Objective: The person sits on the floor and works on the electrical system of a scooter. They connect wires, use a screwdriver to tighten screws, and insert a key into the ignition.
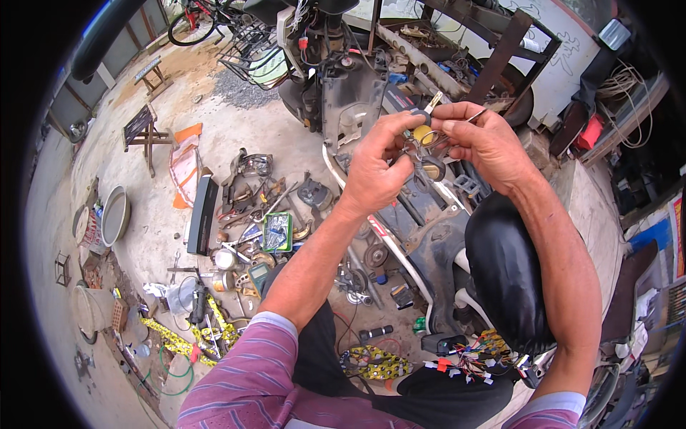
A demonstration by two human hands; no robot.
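The left hand grasped what looked like a key bunch, its round yellow fob hanging over the scooter frame. One flat blade slanted up, away and rightward; just beside, the right hand pinched a slim rod.

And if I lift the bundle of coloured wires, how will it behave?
The bundle of coloured wires would probably flop, since it is thin and splays loosely. Its small white connectors would likely dangle and may snag on one another.
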